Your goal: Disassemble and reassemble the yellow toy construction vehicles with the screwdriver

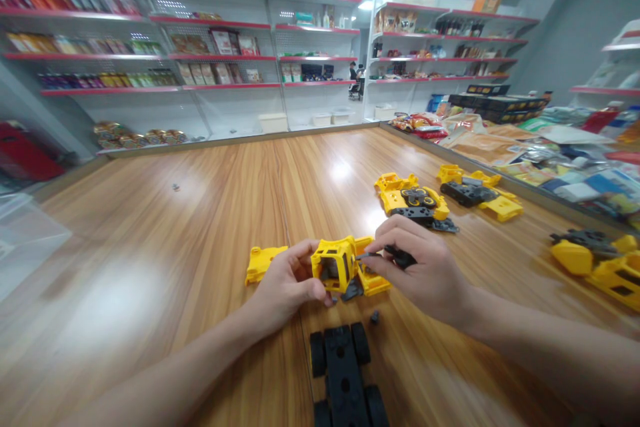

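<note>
My left hand (285, 283) is closed round a yellow toy truck cab (336, 265), holding it just above the wooden table (200, 227). My right hand (425, 267) pinches a small black screwdriver (395, 256) whose tip touches the cab's right side. A loose yellow part (261, 262) lies just left of my left hand. A black wheeled chassis (344, 370) sits close in front of me, below the cab. A small dark piece (374, 317) lies between the chassis and the cab.
More yellow and black toy parts lie to the right (417, 200), (477, 192) and at the far right edge (600, 263). Packaged goods (530, 147) crowd a table on the right. Store shelves (210, 53) line the back wall. A tiny dark bit (175, 187) lies far left.
</note>
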Tool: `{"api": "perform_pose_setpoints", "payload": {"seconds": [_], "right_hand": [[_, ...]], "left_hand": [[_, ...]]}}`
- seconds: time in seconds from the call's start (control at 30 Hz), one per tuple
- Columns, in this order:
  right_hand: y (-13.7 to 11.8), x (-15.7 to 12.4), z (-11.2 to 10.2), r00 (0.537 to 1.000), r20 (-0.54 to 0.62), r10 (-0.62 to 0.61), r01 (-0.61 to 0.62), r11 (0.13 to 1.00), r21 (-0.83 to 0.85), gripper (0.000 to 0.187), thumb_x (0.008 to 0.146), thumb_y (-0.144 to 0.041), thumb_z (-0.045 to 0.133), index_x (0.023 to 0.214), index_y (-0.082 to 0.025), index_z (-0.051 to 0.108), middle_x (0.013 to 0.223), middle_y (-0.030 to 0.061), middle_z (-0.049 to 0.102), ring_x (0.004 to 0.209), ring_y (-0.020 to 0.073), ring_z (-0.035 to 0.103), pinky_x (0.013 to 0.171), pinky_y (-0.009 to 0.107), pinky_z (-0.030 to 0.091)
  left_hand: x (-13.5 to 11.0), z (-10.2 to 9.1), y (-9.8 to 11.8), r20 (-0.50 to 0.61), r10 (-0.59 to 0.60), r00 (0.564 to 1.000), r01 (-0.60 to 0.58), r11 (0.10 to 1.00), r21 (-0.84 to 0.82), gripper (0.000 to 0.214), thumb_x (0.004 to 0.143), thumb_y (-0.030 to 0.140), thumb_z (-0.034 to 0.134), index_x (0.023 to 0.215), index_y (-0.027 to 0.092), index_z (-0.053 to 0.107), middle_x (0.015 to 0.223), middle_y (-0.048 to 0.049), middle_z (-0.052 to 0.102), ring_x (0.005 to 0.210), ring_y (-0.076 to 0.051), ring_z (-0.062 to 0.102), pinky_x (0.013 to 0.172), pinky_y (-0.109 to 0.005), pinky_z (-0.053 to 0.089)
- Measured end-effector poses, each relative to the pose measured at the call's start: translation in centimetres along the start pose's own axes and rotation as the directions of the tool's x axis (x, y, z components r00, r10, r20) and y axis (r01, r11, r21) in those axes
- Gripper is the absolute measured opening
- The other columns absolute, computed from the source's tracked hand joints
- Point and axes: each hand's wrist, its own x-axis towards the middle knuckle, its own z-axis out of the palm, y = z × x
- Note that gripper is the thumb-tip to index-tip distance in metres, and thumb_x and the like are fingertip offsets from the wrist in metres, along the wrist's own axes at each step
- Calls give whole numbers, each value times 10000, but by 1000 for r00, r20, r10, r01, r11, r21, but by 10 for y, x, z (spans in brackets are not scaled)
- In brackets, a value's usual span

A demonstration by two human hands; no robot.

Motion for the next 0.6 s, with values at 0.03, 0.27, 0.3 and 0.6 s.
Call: {"api": "perform_pose_setpoints", "payload": {"seconds": [0.03, 0.27, 0.3, 0.6], "right_hand": [[-1, -1, 0, 1000, -9, 17, -17, 1000, -7, 50, 870, -223, 655, 832, -190, 652, 808, 20, 616, 728, 136, 584, 651, 265, 466], [-4, -3, 6, 979, 22, 203, -201, 978, -54, 125, 899, -284, 618, 821, -192, 650, 699, -10, 619, 628, 119, 554, 597, 254, 428], [-4, -3, 6, 980, 27, 198, -197, 979, -50, 151, 906, -287, 607, 797, -189, 642, 705, -6, 616, 644, 122, 555, 602, 255, 426], [-2, -6, 7, 978, 10, 210, -210, 977, -27, 147, 912, -277, 609, 804, -192, 660, 688, -13, 600, 624, 117, 533, 586, 249, 409]], "left_hand": [[0, 0, -1, -1, -3, 1000, 3, 1000, -9, 548, 593, 462, 850, 996, 163, 630, 835, -45, 719, 645, -131, 648, 608, -225, 531], [0, -3, -3, 24, -2, 1000, 3, 998, -64, 577, 576, 421, 866, 1045, 183, 629, 949, -46, 714, 795, -165, 679, 744, -262, 545], [0, -3, -3, 20, 1, 1000, 0, 998, -59, 580, 573, 424, 866, 1043, 179, 631, 952, -49, 716, 821, -176, 683, 765, -266, 540], [0, -1, 0, 35, 16, 999, -13, 997, -74, 551, 555, 359, 893, 992, 161, 622, 919, -34, 726, 818, -152, 666, 732, -210, 495]]}}
